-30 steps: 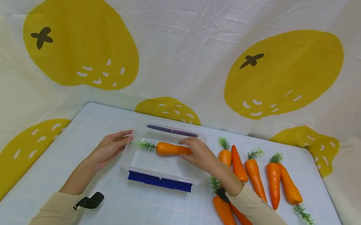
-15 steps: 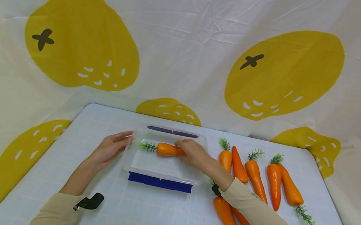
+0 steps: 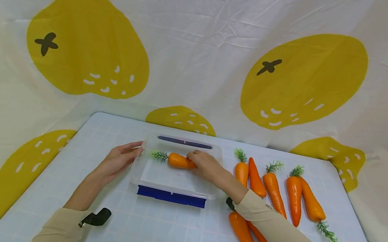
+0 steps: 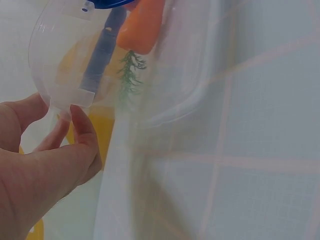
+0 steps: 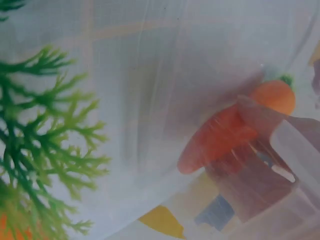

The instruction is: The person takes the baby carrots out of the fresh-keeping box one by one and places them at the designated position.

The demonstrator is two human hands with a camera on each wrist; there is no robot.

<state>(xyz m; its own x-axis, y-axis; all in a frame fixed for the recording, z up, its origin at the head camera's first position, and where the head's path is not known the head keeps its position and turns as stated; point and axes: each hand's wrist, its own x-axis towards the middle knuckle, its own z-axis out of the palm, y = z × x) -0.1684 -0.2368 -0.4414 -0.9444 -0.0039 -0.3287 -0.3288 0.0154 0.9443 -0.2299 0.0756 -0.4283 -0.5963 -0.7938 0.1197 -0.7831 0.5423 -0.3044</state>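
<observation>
A clear plastic box [image 3: 138, 172] with dark blue latch flaps stands on the table. One toy carrot [image 3: 179, 160] lies across it, green leaves to the left. My right hand [image 3: 207, 168] reaches in and holds this carrot, covering its tip end. Through the cloudy box wall, the right wrist view shows fingers about the carrot [image 5: 212, 142]. My left hand [image 3: 118, 162] is at the box's left end. In the left wrist view, thumb and fingertips of the left hand [image 4: 55, 145] pinch the rim corner of the box [image 4: 45, 60].
Several loose carrots lie right of the box, among them a leafy carrot [image 3: 275, 191] and a leafless-looking carrot [image 3: 256, 178]. Nearer the front, another carrot [image 3: 245, 238] lies partly beneath the right forearm. A lemon-printed curtain [image 3: 201, 65] hangs behind the table [image 3: 151, 233].
My right hand has slid a little left along the carrot and covers more of it. The carrot's leafy end has hardly moved. My left hand stays at the box.
</observation>
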